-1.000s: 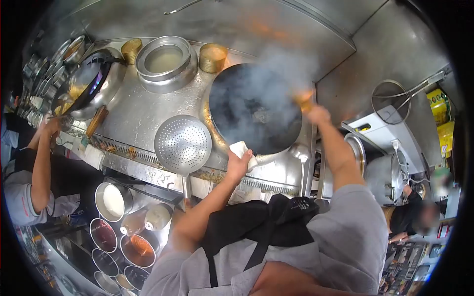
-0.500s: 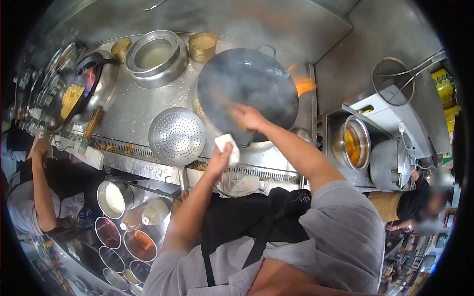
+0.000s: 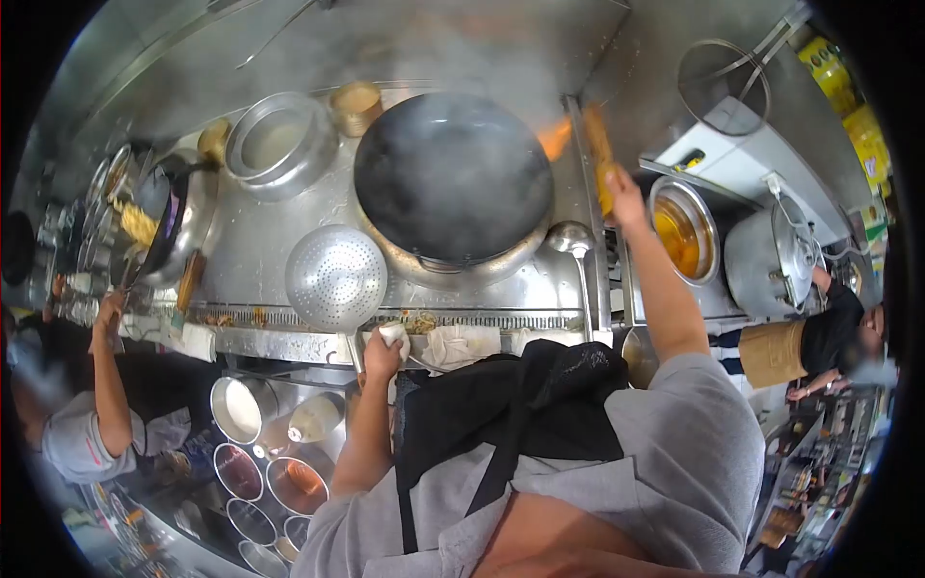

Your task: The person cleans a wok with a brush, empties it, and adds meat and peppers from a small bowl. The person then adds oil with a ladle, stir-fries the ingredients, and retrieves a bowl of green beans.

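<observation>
My right hand (image 3: 626, 197) is closed around a bamboo wok brush (image 3: 597, 144), which points up beside the metal edge right of the stove. My left hand (image 3: 382, 356) grips a folded white cloth (image 3: 393, 333) at the stove's front edge, close to the handle of a perforated skimmer (image 3: 337, 277). Between and beyond both hands sits a large black wok (image 3: 453, 183), steaming, with no food visible in it. Orange flame (image 3: 555, 141) shows at its right side. A ladle (image 3: 572, 237) rests on the steel stovetop to the wok's right.
Left of the wok stand a steel pot (image 3: 279, 144) and a tan container (image 3: 356, 108). Sauce containers (image 3: 299, 485) and bottles are below left. A bowl of orange liquid (image 3: 682, 231) and a lidded pot (image 3: 766, 260) stand right. A co-worker's arm (image 3: 111, 385) holds another wok at left.
My right hand has lifted the brush out of the wok and swung it right. My left hand, with the cloth, has moved left and down toward the skimmer handle. The ladle is now uncovered.
</observation>
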A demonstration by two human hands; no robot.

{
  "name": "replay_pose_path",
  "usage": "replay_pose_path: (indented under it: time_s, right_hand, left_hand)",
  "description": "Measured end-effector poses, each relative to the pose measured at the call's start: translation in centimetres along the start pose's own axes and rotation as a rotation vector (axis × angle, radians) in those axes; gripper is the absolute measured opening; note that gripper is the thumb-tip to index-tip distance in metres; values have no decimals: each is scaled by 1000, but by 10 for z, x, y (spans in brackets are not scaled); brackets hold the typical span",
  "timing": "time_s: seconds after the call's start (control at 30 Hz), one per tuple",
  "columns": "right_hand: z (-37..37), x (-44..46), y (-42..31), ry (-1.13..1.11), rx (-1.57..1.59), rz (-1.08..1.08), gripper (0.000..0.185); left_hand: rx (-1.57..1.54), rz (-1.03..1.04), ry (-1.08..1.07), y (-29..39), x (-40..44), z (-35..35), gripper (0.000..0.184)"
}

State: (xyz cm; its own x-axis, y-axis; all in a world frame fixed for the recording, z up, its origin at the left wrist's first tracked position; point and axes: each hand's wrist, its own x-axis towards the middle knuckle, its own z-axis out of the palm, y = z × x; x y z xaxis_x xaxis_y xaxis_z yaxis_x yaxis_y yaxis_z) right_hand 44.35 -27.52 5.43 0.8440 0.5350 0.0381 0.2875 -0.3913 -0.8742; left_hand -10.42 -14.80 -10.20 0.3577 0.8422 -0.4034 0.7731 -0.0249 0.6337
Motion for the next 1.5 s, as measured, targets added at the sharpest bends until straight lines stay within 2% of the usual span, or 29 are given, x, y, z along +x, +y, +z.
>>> replay_pose_path:
  time_s: [0.03,0.13,0.17,0.23,0.27,0.33,0.43,0.5,0.53,0.6,0.67,0.73,0.8,0.87,0.9,0.93,0.97,1.0,1.03,1.07,1.1,1.17,1.23,1.3,1.33,1.37,1.4,1.47,1.5]
  right_hand:
    - [0,-25,41,-10,61,-1,64]
    - [-4,-140,97,-235,147,358,62]
    - [-1,-167,144,-358,227,312,64]
    - [-7,-219,165,-440,140,427,60]
    - [-3,-234,190,-487,271,367,61]
    - [7,-257,222,-446,323,306,63]
    - [-4,-268,192,-519,284,547,68]
    - [-10,-265,177,-539,299,583,70]
    - [-10,-265,176,-543,295,621,72]
    - [-13,-264,185,-614,319,644,77]
    - [-16,-263,185,-673,307,669,80]
    - [-21,-265,183,-685,267,625,79]
    - [-25,-264,178,-682,235,570,79]
    - [-38,-265,188,-648,-117,353,81]
    - [-41,-269,217,-511,-246,11,83]
    - [-50,-275,219,-405,-394,8,83]
    - [-64,-281,204,-340,-400,156,84]
    - [-64,-284,251,-137,-437,-60,83]
    - [-79,-293,252,-105,-622,-22,81]
    - [-89,-302,243,-107,-509,182,81]
    - [-102,-322,214,-65,-514,123,80]
    - [-115,-353,219,-35,-584,64,85]
    - [-125,-392,195,-34,-605,58,85]
    - [-125,-418,176,-46,-557,27,84]
    - [-124,-428,167,-61,-540,155,85]
    - [-121,-437,161,-71,-572,196,84]
    - [-118,-446,158,-80,-602,236,84]
    - [-112,-465,159,-59,-636,245,84]
    - [-108,-472,160,-58,-670,230,84]
  left_hand:
    - [-80,-5,8,2,-5,-2,59]
    - [-135,84,129,3,-16,-7,59]
    - [-119,81,143,-5,-14,-4,61]
    - [-15,104,118,-17,-9,6,59]
    - [79,127,102,-23,-8,11,57]
    - [86,127,141,-28,-1,19,62]
    - [164,115,175,-15,-4,20,62]
    - [213,399,575,29,-19,10,59]
    - [232,400,577,61,-29,2,59]
    - [-365,361,202,131,-71,-10,49]
    - [-547,462,-135,177,-114,-16,38]
    - [-422,866,-452,238,-168,-28,32]
    - [-422,1143,-693,286,-218,-39,23]
    - [-448,1302,-844,297,-243,-46,24]
    - [-443,1321,-845,291,-248,-50,24]
    - [-444,1409,-845,283,-252,-54,21]
    - [-447,1493,-847,273,-256,-61,19]
    - [-448,1503,-856,263,-260,-69,19]
    - [-486,1540,-835,253,-264,-77,16]
    - [-528,1573,-822,241,-267,-86,12]
    - [-541,1575,-853,228,-270,-98,12]
    - [-619,1583,-774,202,-275,-127,5]
    - [-715,1592,-854,186,-282,-164,10]
    - [-778,1817,-947,188,-274,-194,3]
    - [-789,1963,-882,190,-276,-207,4]
    - [-813,1875,-922,190,-284,-226,4]
    - [-788,1947,-849,191,-289,-240,7]
    - [-931,2146,-957,195,-293,-251,12]
    - [-932,2151,-972,198,-302,-256,12]
